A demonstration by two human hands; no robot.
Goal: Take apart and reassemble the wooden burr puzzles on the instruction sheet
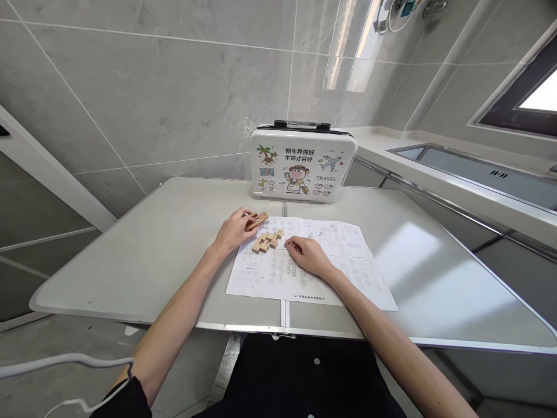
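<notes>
Head view: a person's 2 bare hands over a printed sheet [250, 285] on a grey table [195, 215]. Clock positions are from the sheet's middle. At 10 o'clock, the left hand [234, 228] has its grip closed on a slotted brown piece [262, 217] at the sheet's edge. Pale blocks [266, 241] sit together, nearer, also towards 10. The right hand [307, 254] rests near the middle, fingers curled; whether its grip holds anything, I cannot tell. At 12, a white case [278, 148] stands upright.
</notes>
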